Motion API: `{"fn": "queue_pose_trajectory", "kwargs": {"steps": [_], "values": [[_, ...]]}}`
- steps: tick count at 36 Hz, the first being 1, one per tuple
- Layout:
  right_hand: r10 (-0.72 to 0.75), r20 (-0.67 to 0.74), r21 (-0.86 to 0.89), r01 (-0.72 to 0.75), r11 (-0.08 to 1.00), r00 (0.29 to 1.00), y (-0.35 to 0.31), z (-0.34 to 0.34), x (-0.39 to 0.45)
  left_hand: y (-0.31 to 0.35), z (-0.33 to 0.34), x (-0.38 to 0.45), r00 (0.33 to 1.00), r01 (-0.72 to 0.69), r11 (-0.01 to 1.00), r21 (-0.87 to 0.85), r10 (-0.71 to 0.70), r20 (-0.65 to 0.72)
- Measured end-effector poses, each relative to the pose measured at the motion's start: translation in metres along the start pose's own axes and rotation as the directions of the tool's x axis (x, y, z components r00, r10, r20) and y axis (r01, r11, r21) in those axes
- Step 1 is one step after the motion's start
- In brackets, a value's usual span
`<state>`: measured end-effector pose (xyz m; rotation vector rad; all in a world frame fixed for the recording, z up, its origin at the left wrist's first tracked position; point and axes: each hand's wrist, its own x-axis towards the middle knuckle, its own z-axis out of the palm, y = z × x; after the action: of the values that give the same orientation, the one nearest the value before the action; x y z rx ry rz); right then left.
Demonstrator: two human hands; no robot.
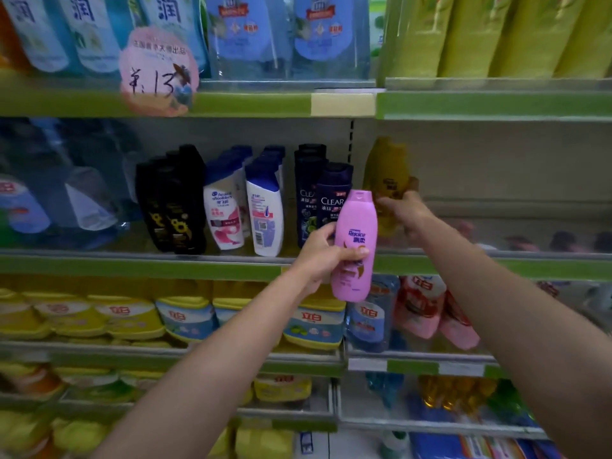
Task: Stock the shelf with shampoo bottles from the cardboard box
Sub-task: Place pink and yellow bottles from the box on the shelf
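Observation:
My left hand (326, 251) grips a pink Rejoice shampoo bottle (356, 243), held upright in front of the middle shelf (139, 265). Further in, my right hand (405, 210) is closed around a yellow shampoo bottle (385, 170) that stands on the shelf just right of the dark blue Clear bottles (326, 197). Left of those stand white Head & Shoulders bottles (245, 207) and black bottles (175, 200). No cardboard box is in view.
The right section of the middle shelf (513, 207) behind the yellow bottle holds nothing near the front. Refill pouches (248, 31) fill the top shelf, detergent packs (188, 316) the shelves below. A pink price tag (159, 72) hangs from the upper shelf edge.

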<state>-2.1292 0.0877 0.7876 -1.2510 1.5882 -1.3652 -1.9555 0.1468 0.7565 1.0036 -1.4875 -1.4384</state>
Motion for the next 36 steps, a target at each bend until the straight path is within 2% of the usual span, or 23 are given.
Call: {"fn": "queue_pose_trajectory", "kwargs": {"steps": [13,20,25,31,36], "values": [[-0.039,0.057,-0.095,0.044,0.994,0.998,0.008,-0.006,0.006,0.005,0.014,0.008,1.0,-0.013,0.998,0.065,0.013,0.001],[0.014,0.044,-0.309,0.001,0.951,0.999,0.006,-0.022,0.005,0.016,0.026,0.01,0.999,-0.031,0.996,0.084,0.03,0.021],[0.022,0.042,-0.389,-0.004,0.921,0.999,0.017,-0.044,0.0,0.027,0.039,0.016,0.998,-0.066,0.996,0.053,0.065,0.016],[0.062,0.219,-0.273,0.0,0.962,0.974,0.02,-0.077,-0.023,0.041,0.066,0.027,0.995,-0.098,0.995,0.019,0.098,0.011],[0.046,0.405,-0.238,0.057,0.97,0.913,0.012,-0.1,-0.05,0.042,0.094,0.035,0.996,-0.093,0.995,-0.024,0.093,-0.004]]}}
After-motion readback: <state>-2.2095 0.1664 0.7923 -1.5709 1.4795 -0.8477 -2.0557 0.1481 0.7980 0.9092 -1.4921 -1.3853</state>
